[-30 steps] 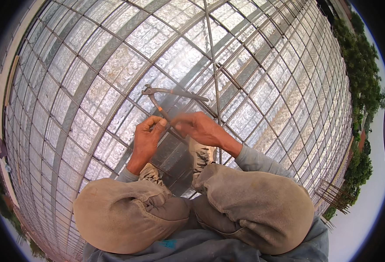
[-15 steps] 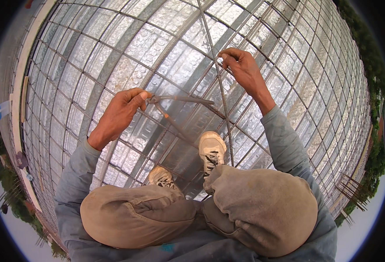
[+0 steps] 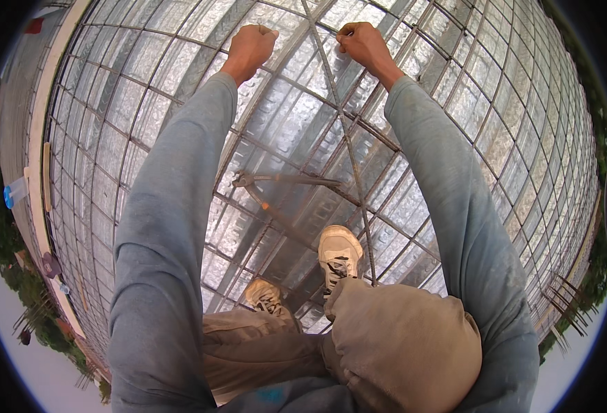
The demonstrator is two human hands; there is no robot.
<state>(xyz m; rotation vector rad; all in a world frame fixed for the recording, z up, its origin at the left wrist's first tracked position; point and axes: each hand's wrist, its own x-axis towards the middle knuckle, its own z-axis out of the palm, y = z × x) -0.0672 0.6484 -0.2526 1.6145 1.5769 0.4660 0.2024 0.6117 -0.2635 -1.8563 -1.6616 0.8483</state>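
Both my arms reach forward over a rebar mesh laid on shiny corrugated metal decking. My left hand is closed, fingertips pressed together, left of a long diagonal rebar. On the other side of that bar, my right hand is closed in a pinch above the mesh. Whatever either hand grips is hidden or too thin to make out. Closer to me, a pair of steel nippers with spread handles lies on the mesh, touched by neither hand.
My shoes stand on the mesh and decking below the nippers. A pale edge board runs along the left side, with a blue-and-clear container beyond it. Bare rebar ends stick out at the lower right.
My left hand has let go of the nippers and moved forward and right. My right hand has also moved forward. The nippers stay on the mesh.
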